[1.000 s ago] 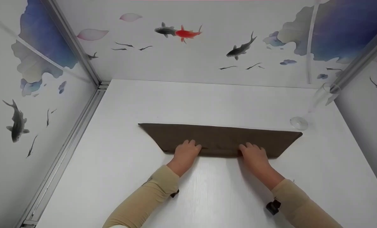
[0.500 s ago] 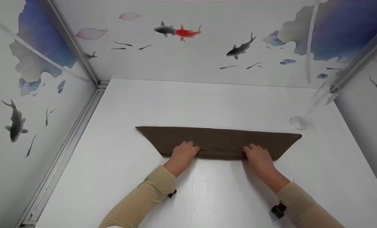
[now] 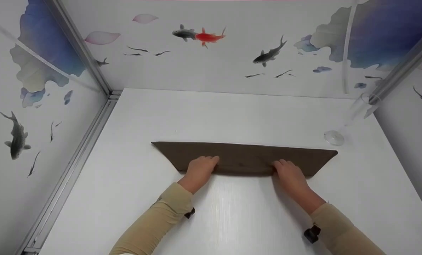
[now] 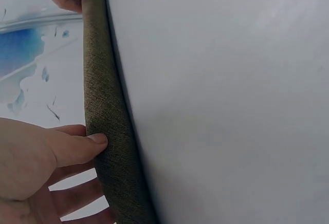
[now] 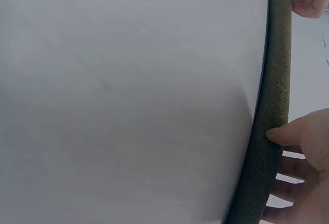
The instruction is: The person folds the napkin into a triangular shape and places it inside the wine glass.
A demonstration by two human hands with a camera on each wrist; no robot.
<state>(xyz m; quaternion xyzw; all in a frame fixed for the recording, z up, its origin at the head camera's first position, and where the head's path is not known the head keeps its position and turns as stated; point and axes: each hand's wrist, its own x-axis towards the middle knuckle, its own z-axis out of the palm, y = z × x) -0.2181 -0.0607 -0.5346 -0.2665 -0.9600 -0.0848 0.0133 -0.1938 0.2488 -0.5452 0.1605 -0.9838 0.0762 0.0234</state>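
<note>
A dark brown cloth (image 3: 246, 156), folded to a trapezoid with its long side at the back, lies across the white table. Its near edge is a rounded fold or roll (image 4: 103, 80) with a woven texture. My left hand (image 3: 199, 170) grips this edge left of centre; in the left wrist view the thumb (image 4: 85, 148) presses on the front and the fingers go behind. Right of centre, my right hand (image 3: 289, 176) pinches the same edge, its thumb (image 5: 285, 133) on the front in the right wrist view. Fingertips behind the cloth are partly hidden.
A clear stemmed glass (image 3: 361, 109) stands at the back right, its round base (image 3: 334, 137) near the cloth's far right corner. White walls printed with fish (image 3: 267, 55) enclose the table (image 3: 214, 113) behind and at both sides. A metal rail (image 3: 76, 166) runs along the left.
The cloth has shifted slightly toward me, its left end a little outward. My left hand has slid left along the near edge and my right hand slightly right, widening the span between them.
</note>
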